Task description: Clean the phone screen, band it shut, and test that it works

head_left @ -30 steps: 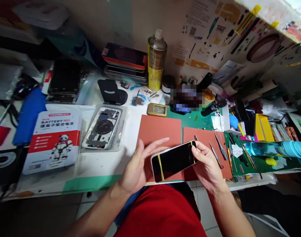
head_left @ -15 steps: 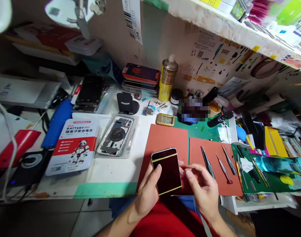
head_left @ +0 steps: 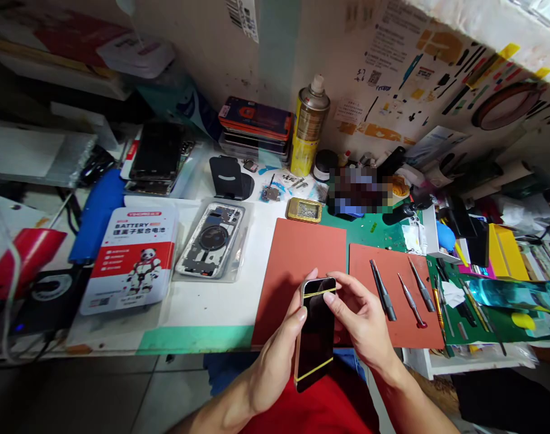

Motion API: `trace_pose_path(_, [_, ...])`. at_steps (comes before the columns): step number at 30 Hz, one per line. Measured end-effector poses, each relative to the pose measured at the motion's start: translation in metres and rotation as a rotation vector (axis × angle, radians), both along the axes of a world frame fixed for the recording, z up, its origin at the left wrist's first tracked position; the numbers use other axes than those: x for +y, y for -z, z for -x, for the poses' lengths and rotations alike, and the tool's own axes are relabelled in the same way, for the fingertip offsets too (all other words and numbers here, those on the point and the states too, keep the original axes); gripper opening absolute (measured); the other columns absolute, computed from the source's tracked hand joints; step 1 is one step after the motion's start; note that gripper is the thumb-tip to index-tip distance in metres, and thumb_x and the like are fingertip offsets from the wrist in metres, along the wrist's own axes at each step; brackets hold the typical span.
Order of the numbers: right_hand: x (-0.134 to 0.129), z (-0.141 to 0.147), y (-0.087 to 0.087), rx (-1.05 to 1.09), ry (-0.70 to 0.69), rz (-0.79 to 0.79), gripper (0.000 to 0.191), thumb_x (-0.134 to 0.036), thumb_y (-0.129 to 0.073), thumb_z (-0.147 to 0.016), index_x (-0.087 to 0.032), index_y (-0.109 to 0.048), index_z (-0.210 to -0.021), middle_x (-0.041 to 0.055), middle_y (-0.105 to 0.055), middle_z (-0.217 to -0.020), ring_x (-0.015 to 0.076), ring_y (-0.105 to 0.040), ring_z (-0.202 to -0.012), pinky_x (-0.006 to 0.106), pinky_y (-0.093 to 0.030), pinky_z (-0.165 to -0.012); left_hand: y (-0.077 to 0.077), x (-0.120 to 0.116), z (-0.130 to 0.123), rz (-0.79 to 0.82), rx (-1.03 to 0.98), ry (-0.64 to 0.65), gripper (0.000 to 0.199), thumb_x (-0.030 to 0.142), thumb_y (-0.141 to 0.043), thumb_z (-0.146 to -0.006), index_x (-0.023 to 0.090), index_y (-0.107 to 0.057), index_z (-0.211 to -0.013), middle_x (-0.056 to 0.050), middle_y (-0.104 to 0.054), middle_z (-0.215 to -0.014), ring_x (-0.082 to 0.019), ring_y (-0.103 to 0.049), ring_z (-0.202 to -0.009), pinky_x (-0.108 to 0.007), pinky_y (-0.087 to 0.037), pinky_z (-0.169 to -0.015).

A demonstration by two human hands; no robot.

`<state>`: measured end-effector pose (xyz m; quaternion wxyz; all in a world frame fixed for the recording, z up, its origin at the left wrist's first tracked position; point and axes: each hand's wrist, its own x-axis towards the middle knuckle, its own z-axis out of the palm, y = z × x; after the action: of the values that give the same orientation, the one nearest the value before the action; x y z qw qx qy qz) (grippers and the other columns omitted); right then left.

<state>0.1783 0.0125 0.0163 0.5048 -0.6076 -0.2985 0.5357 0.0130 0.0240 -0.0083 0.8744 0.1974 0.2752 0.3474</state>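
Observation:
A phone (head_left: 316,343) with a dark screen is held upright over the near edge of the bench, its face tilted to the right. Two thin yellow bands, which look like rubber bands, cross it near the top and the bottom. Along its left edge my left hand (head_left: 277,352) grips it, thumb at the side. My right hand (head_left: 362,319) pinches the upper right edge, with the thumb on the screen by the top band and fingers behind. Under and beyond the phone lies a reddish-brown mat (head_left: 302,253).
On a second mat (head_left: 408,265) to the right lie tweezers (head_left: 383,289) and a small screwdriver (head_left: 411,300). An opened phone body (head_left: 211,238) and a battery box (head_left: 130,259) are at left. A spray can (head_left: 308,126) and a small metal tin (head_left: 304,209) stand behind.
The phone has moved right and lower and turned its face more to the right. My right hand has come from beside it onto its upper right edge. The view has shifted slightly.

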Motion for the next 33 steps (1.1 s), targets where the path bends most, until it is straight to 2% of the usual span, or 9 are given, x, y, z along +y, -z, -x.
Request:
trace_pose_path(7, [-0.002,-0.004,0.003,-0.130,-0.041,-0.058,0.037,-0.039,-0.082,-0.093,-0.026,-0.075,-0.127,0.0072,-0.079,-0.117,0.0238,-0.073,-0.104,0.036,-0.061,-0.092,-0.004,0.001,0.009,-0.121,0.203,0.062,0.056,0.047,-0.044,-0.111,0.036,-0.041,-0.166,0.001,-0.035,-0.176,-0.028,-0.015,-0.167,-0.050,-0.007,-0.136])
trace_pose_path(11, [0.009,-0.019,-0.018,-0.428,-0.279,-0.278,0.041,-0.030,-0.075,-0.099,-0.031,-0.070,-0.140,0.0081,-0.073,-0.136,0.0276,-0.065,-0.126,0.046,-0.052,-0.111,-0.006,0.007,0.019,-0.264,0.383,0.163,0.058,0.049,-0.049,-0.109,0.042,-0.037,-0.166,0.008,-0.028,-0.178,-0.025,-0.013,-0.168,-0.045,-0.005,-0.136])
trace_pose_path(14, [0.023,-0.032,-0.032,-0.374,-0.567,-0.252,0.039,-0.031,-0.075,-0.099,-0.030,-0.072,-0.137,0.0068,-0.078,-0.123,0.0260,-0.070,-0.112,0.044,-0.056,-0.101,-0.010,0.018,0.027,-0.254,0.446,0.251,0.066,0.051,-0.061,-0.104,0.042,-0.039,-0.166,0.000,-0.041,-0.173,-0.033,-0.049,-0.153,-0.048,-0.029,-0.131])
trace_pose_path(17, [0.029,-0.038,-0.031,-0.163,-0.580,-0.117,0.024,-0.034,-0.079,-0.095,-0.025,-0.080,-0.118,0.0032,-0.078,-0.103,0.0198,-0.071,-0.091,0.035,-0.059,-0.084,-0.017,0.035,0.038,-0.038,0.354,0.338,0.072,0.055,-0.065,-0.100,0.042,-0.040,-0.166,-0.011,-0.065,-0.153,-0.034,-0.080,-0.100,-0.053,-0.063,-0.096])
trace_pose_path(19, [0.026,-0.035,-0.023,0.030,-0.430,-0.019,0.023,-0.036,-0.086,-0.089,-0.023,-0.080,-0.106,0.0007,-0.076,-0.090,0.0158,-0.067,-0.077,0.029,-0.057,-0.072,-0.022,0.048,0.047,0.123,0.254,0.247,0.072,0.062,-0.062,-0.098,0.038,-0.046,-0.164,-0.015,-0.076,-0.133,-0.035,-0.080,-0.090,-0.052,-0.067,-0.076])
trace_pose_path(22, [0.014,-0.017,-0.011,0.188,-0.091,-0.003,0.030,-0.036,-0.093,-0.081,-0.023,-0.078,-0.103,-0.0011,-0.073,-0.084,0.0133,-0.064,-0.070,0.025,-0.055,-0.065,-0.025,0.059,0.049,0.176,0.193,-0.066,0.071,0.071,-0.062,-0.093,0.026,-0.065,-0.148,-0.017,-0.080,-0.115,-0.038,-0.078,-0.095,-0.048,-0.067,-0.065])
trace_pose_path(26, [0.001,0.025,-0.001,0.130,0.242,-0.094,0.033,-0.035,-0.094,-0.080,-0.025,-0.077,-0.107,0.0001,-0.074,-0.088,0.0136,-0.064,-0.070,0.025,-0.059,-0.064,-0.020,0.053,0.021,0.056,0.123,-0.421,0.047,0.057,-0.078,-0.088,0.028,-0.075,-0.124,-0.008,-0.078,-0.119,-0.030,-0.073,-0.110,-0.040,-0.066,-0.082])
trace_pose_path(29, [-0.005,0.047,0.001,0.006,0.290,-0.127,0.028,-0.034,-0.092,-0.082,-0.025,-0.078,-0.105,0.0021,-0.074,-0.089,0.0164,-0.068,-0.075,0.028,-0.063,-0.069,-0.014,0.044,-0.005,0.026,0.106,-0.532,0.048,0.034,-0.085,-0.087,0.039,-0.067,-0.131,0.001,-0.076,-0.122,-0.021,-0.071,-0.116,-0.036,-0.061,-0.099])
trace_pose_path(33, [-0.012,0.042,0.000,-0.139,0.070,-0.178,0.021,-0.032,-0.082,-0.093,-0.025,-0.081,-0.113,0.0083,-0.079,-0.106,0.0232,-0.076,-0.096,0.035,-0.065,-0.088,-0.008,0.048,-0.013,-0.015,0.215,-0.522,0.062,0.022,-0.090,-0.080,0.042,-0.061,-0.131,0.007,-0.073,-0.096,-0.015,-0.075,-0.086,-0.030,-0.063,-0.082])
